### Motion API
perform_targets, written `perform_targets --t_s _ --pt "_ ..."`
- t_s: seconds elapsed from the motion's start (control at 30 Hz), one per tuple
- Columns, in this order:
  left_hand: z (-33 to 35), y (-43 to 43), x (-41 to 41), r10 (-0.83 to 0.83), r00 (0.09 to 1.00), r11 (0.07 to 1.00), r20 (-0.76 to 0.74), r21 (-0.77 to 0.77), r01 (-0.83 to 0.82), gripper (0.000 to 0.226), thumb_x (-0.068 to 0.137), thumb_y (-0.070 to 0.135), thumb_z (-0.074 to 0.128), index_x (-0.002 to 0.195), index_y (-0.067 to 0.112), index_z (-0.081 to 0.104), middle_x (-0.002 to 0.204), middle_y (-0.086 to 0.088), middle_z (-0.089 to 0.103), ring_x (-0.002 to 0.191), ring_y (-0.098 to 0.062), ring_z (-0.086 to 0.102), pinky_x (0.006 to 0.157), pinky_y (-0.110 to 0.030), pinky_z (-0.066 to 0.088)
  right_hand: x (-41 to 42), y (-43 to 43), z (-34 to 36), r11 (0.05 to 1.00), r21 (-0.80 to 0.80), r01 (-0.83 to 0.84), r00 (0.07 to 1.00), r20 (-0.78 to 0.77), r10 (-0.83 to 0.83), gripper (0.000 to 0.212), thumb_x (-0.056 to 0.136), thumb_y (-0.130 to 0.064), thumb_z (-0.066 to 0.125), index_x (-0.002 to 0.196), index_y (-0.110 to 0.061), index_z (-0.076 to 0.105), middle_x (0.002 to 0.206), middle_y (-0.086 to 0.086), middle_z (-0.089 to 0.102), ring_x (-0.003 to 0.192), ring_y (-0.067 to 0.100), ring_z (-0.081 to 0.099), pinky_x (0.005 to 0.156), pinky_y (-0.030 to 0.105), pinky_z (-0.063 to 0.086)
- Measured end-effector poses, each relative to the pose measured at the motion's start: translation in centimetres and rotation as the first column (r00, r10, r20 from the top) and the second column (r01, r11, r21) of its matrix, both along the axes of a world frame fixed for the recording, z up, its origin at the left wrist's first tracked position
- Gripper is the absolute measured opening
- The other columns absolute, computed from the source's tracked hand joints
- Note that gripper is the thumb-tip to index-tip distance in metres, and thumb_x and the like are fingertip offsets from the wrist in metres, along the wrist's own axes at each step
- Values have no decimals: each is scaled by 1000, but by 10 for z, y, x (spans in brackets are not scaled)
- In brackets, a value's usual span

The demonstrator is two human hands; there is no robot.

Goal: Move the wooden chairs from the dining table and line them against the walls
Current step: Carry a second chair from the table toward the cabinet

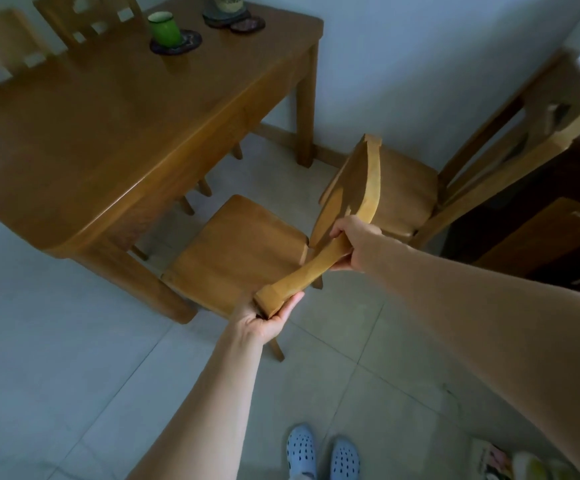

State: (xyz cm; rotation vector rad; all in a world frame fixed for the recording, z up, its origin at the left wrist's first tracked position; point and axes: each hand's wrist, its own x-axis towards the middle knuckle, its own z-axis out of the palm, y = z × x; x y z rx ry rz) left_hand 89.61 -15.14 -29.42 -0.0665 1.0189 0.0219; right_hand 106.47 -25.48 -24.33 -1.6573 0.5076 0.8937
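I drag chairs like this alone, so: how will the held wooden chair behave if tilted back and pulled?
The chair looks like solid wood, so probably stiff and fairly heavy. Both the left hand and right hand grip its top rail, suggesting it tips back easily. Its legs may scrape the tiled floor.

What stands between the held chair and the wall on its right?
A second chair already stands there, close beside the backrest of the held chair, with a dark cabinet behind it. Both the left hand and right hand grip the top rail. The floor to the left looks open.
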Motion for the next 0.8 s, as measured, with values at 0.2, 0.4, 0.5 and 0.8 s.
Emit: perform_targets --t_s 0.2,0.4,0.5,0.8 --pt "1 -17 -12 -50 998 999 48 -9 51 52 69 0 63 120 -13 59 129 -32 58 123 -50 50 102 -53 44 -11 -21 -1 999 -33 28 999 15 -28 34 72 2 63 103 -8 54 97 18 65 82 39 68 72 57 59" --pt "4 -64 -20 -133 991 991 29 -8 133 51 68 -2 63 118 -13 61 123 -30 62 117 -47 56 102 -48 46 -22 -70 1 995 -77 64 997 40 -61 22 71 2 64 88 -7 53 83 18 66 68 36 69 65 53 60" --pt "6 -97 -27 -155 988 988 17 -1 155 52 73 -2 59 125 -9 59 128 -25 61 119 -44 56 104 -47 44 -31 -106 4 993 -95 71 997 42 -67 18 72 1 64 84 -7 54 82 17 66 67 36 69 62 50 61" --pt "16 -213 -57 -225 973 974 -43 24 226 74 62 -5 58 135 -6 51 136 -24 55 123 -41 53 102 -46 44 -68 -224 7 984 -134 121 992 42 -116 16 77 -2 63 86 -10 52 84 15 63 61 34 65 44 42 55"
